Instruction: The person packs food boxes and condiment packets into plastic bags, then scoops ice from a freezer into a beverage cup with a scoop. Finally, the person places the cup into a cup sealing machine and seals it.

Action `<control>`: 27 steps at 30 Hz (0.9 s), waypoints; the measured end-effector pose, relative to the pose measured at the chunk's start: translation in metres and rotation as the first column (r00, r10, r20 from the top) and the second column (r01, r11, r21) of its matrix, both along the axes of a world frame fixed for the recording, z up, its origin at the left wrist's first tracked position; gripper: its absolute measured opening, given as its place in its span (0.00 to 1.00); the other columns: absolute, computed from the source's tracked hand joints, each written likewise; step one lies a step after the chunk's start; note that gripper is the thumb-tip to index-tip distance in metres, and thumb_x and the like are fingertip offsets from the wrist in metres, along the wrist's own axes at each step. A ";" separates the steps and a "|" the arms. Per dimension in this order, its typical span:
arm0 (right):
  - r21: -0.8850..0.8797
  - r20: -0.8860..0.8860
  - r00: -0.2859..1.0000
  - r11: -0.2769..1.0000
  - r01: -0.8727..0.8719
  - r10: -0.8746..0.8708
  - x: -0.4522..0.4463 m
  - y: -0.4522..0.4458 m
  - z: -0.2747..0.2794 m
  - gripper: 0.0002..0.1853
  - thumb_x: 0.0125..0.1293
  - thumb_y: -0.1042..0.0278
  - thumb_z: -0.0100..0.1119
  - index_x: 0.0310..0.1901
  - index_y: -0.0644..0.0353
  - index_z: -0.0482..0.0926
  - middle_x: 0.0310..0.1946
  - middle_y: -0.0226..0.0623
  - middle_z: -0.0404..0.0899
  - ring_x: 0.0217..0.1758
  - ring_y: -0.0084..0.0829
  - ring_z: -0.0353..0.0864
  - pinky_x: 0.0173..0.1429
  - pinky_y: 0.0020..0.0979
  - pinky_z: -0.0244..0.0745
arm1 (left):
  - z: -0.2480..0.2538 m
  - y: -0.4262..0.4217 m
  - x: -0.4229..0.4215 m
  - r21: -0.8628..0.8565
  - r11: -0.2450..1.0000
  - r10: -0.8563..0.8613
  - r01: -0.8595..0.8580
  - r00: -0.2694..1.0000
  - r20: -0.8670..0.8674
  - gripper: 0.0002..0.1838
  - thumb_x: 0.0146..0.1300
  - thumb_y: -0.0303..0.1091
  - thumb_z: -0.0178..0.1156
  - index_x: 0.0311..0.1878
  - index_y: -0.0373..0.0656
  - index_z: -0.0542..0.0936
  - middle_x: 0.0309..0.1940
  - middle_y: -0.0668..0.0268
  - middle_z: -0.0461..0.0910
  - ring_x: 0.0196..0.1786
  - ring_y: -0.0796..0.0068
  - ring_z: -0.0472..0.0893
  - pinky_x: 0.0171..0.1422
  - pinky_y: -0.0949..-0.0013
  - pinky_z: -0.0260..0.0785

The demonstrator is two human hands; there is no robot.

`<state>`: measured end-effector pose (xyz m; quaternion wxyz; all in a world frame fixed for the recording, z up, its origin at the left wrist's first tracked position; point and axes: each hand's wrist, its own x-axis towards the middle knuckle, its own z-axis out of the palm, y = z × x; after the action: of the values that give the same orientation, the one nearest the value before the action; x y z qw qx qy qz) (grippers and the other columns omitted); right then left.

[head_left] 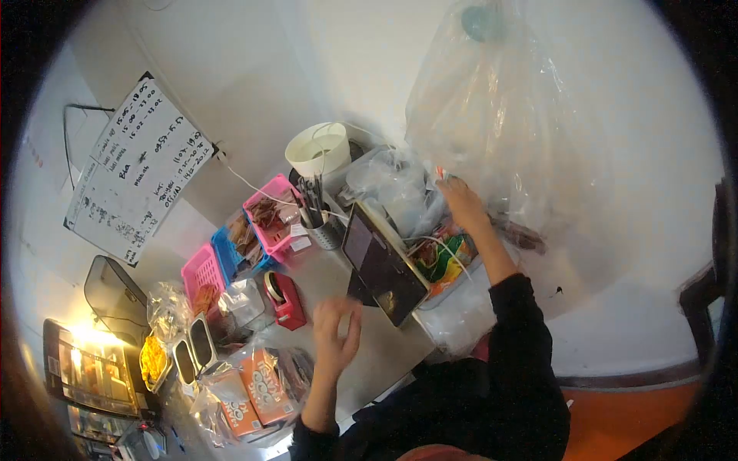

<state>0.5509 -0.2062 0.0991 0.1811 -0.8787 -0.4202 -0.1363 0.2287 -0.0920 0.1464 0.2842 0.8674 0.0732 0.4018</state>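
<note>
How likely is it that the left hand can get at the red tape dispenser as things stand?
Probably yes: the left hand is close beside the red tape dispenser, with nothing visible between them. The clear plastic lies on the dispenser's other side.

Whiteboard (140,170) on wall (231,65); blue basket (222,251) between pink baskets (201,269).

Plastic bags (382,184) behind tablet (382,265) (cup (326,234) left)

glossy plastic bags (388,183), smooth metal cup (328,234)
</note>
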 end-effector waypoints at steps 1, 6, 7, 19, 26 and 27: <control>-0.031 0.055 0.998 0.999 0.018 -0.016 -0.003 -0.002 -0.010 0.22 0.44 0.77 0.57 0.45 0.54 0.71 0.49 0.41 0.66 0.55 0.42 0.62 0.54 0.35 0.64 | 0.003 0.006 0.025 -0.048 0.997 -0.069 0.067 0.996 -0.053 0.06 0.50 0.25 0.55 0.33 0.40 0.74 0.33 0.59 0.75 0.38 0.60 0.73 0.44 0.64 0.61; -0.078 0.058 0.998 0.997 0.013 -0.009 0.001 0.001 -0.027 0.12 0.44 0.70 0.60 0.35 0.53 0.77 0.48 0.36 0.67 0.57 0.39 0.61 0.53 0.35 0.65 | 0.003 0.017 0.198 -0.072 0.954 -0.300 0.292 0.932 -0.202 0.10 0.53 0.32 0.54 0.37 0.39 0.75 0.33 0.54 0.76 0.38 0.56 0.75 0.43 0.65 0.66; -0.056 0.077 0.997 0.998 0.003 0.002 0.002 -0.002 -0.028 0.10 0.44 0.70 0.60 0.32 0.53 0.78 0.48 0.36 0.67 0.56 0.39 0.62 0.52 0.35 0.66 | -0.008 0.023 0.231 -0.057 0.938 -0.346 0.342 0.915 -0.208 0.10 0.52 0.33 0.55 0.37 0.40 0.75 0.33 0.54 0.76 0.38 0.56 0.75 0.43 0.64 0.66; 0.192 -0.039 0.997 0.980 -0.058 0.067 0.017 0.021 -0.031 0.02 0.41 0.72 0.58 0.21 0.55 0.79 0.39 0.37 0.71 0.48 0.38 0.67 0.50 0.35 0.66 | -0.078 0.069 0.342 0.359 0.835 0.036 0.417 0.611 -0.791 0.17 0.42 0.46 0.60 0.25 0.40 0.80 0.27 0.53 0.78 0.32 0.56 0.78 0.40 0.62 0.70; 0.003 -0.218 0.887 0.909 -0.417 0.408 0.034 0.002 -0.016 0.02 0.39 0.74 0.58 0.19 0.60 0.77 0.35 0.39 0.69 0.47 0.40 0.66 0.51 0.35 0.64 | -0.071 0.054 0.334 0.324 0.711 -0.040 0.624 0.496 -0.867 0.23 0.38 0.51 0.63 0.33 0.41 0.79 0.32 0.55 0.78 0.36 0.57 0.78 0.40 0.60 0.69; 0.033 -0.172 0.919 0.934 -0.355 0.355 0.034 0.005 -0.020 0.03 0.39 0.75 0.58 0.20 0.60 0.77 0.36 0.40 0.69 0.47 0.40 0.66 0.51 0.35 0.64 | -0.074 0.050 0.334 0.393 0.743 0.031 0.542 0.559 -0.829 0.23 0.39 0.50 0.63 0.34 0.41 0.79 0.34 0.56 0.78 0.37 0.57 0.78 0.41 0.58 0.69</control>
<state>0.5849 -0.2010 0.0787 0.2395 -0.7965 -0.5547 -0.0235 0.5630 -0.0424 0.0728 -0.0167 0.9940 -0.0784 -0.0750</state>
